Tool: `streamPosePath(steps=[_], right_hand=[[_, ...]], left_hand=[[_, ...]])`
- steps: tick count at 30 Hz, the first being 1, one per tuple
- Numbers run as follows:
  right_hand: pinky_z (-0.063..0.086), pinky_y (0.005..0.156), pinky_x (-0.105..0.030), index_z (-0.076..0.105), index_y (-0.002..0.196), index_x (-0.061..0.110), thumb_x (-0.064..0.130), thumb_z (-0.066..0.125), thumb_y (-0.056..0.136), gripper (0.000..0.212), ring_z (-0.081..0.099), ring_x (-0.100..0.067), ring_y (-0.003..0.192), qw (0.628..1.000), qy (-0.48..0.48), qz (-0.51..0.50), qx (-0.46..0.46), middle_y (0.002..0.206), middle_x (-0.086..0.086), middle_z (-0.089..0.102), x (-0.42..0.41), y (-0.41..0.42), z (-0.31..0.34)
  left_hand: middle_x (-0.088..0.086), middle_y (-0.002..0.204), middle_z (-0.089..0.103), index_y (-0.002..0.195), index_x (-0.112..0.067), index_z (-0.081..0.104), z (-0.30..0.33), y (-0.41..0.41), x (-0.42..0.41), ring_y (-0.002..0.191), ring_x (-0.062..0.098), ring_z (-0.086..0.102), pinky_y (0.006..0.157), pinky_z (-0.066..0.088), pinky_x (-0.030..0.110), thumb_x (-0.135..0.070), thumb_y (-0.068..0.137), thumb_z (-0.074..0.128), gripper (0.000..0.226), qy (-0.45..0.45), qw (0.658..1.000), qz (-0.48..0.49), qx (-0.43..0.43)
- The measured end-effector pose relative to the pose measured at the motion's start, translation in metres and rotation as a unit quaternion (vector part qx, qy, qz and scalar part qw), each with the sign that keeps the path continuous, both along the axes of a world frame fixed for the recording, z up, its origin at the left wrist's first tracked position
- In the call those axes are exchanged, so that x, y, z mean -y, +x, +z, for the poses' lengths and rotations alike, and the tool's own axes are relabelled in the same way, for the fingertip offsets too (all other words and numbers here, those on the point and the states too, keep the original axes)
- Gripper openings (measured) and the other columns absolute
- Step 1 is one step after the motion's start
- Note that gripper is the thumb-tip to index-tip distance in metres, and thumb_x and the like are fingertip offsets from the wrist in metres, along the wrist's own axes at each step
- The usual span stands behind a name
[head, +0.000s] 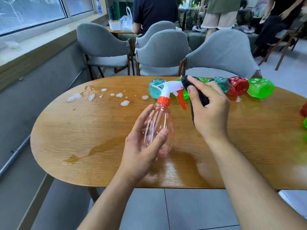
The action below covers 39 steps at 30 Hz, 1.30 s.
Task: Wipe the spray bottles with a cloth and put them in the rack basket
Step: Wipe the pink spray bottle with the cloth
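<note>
My left hand [144, 143] grips the body of a clear pinkish spray bottle [160, 127] held above the wooden table [99, 130]. Its white spray head with orange collar and trigger [169, 90] points right. My right hand [209, 110] holds a dark cloth [201, 97] bunched against the nozzle end of the head. Behind them several spray bottles lie on their sides in a row: teal [155, 88], a second teal [221, 83], red [238, 86] and green [260, 87]. No rack basket is in view.
Water drops and foam patches [103, 96] spread over the table's far left, with a wet streak [83, 153] near the front left. Grey chairs [221, 55] stand behind the table. Red and green bottle parts [304, 117] show at the right edge. People stand in the background.
</note>
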State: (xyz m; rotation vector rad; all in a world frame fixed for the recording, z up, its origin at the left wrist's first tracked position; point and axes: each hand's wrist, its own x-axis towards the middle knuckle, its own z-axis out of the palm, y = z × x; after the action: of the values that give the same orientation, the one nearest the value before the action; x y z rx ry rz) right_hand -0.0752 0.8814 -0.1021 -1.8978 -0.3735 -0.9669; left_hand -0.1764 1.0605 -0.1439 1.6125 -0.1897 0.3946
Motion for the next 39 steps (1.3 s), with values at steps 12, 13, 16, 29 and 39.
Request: streamPosePath(steps=[12, 13, 16, 29, 39], right_hand=[[0.049, 0.093, -0.014, 0.074, 0.112, 0.042, 0.017, 0.067, 0.103, 0.027, 0.069, 0.003, 0.11, 0.951, 0.233, 0.122, -0.164, 0.11, 0.022, 0.077, 0.006, -0.042, -0.013], [0.049, 0.09, -0.012, 0.075, 0.112, 0.039, 0.016, 0.066, 0.103, 0.026, 0.069, 0.004, 0.109, 0.938, 0.254, 0.14, -0.19, 0.111, 0.022, 0.077, 0.004, -0.049, -0.019], [0.051, 0.084, -0.01, 0.076, 0.114, 0.035, 0.017, 0.066, 0.102, 0.023, 0.07, 0.002, 0.109, 0.906, 0.293, 0.178, -0.248, 0.114, 0.018, 0.078, 0.0, -0.059, -0.032], [0.057, 0.089, -0.023, 0.077, 0.116, 0.032, 0.02, 0.067, 0.099, 0.023, 0.073, -0.012, 0.112, 0.887, 0.281, 0.24, -0.277, 0.117, 0.007, 0.079, -0.01, -0.067, -0.032], [0.053, 0.108, -0.048, 0.081, 0.108, 0.048, 0.022, 0.068, 0.1, 0.03, 0.072, -0.017, 0.118, 0.889, 0.295, 0.224, -0.271, 0.12, 0.005, 0.078, -0.012, -0.065, -0.036]], left_hand=[[-0.01, 0.151, 0.059, 0.151, -0.052, 0.052, 0.006, -0.001, -0.003, 0.135, 0.015, 0.063, 0.107, 0.057, 0.052, -0.038, 0.097, 0.077, 0.061, -0.123, 0.991, 0.019, -0.048], [-0.014, 0.148, 0.063, 0.15, -0.052, 0.052, 0.007, -0.001, -0.001, 0.133, 0.017, 0.064, 0.102, 0.059, 0.055, -0.037, 0.099, 0.074, 0.058, -0.143, 0.988, 0.009, -0.056], [-0.019, 0.137, 0.069, 0.149, -0.051, 0.052, 0.012, -0.002, 0.005, 0.125, 0.022, 0.07, 0.083, 0.064, 0.051, -0.037, 0.105, 0.058, 0.047, -0.192, 0.978, -0.024, -0.082], [-0.011, 0.14, 0.07, 0.153, -0.044, 0.049, 0.001, 0.004, 0.019, 0.128, 0.014, 0.068, 0.107, 0.057, 0.052, -0.051, 0.086, 0.082, 0.075, -0.179, 0.979, -0.018, -0.099], [-0.002, 0.142, 0.069, 0.154, -0.038, 0.05, -0.004, 0.01, 0.02, 0.129, 0.022, 0.068, 0.094, 0.061, 0.047, -0.039, 0.115, 0.034, 0.042, -0.217, 0.968, -0.046, -0.116]])
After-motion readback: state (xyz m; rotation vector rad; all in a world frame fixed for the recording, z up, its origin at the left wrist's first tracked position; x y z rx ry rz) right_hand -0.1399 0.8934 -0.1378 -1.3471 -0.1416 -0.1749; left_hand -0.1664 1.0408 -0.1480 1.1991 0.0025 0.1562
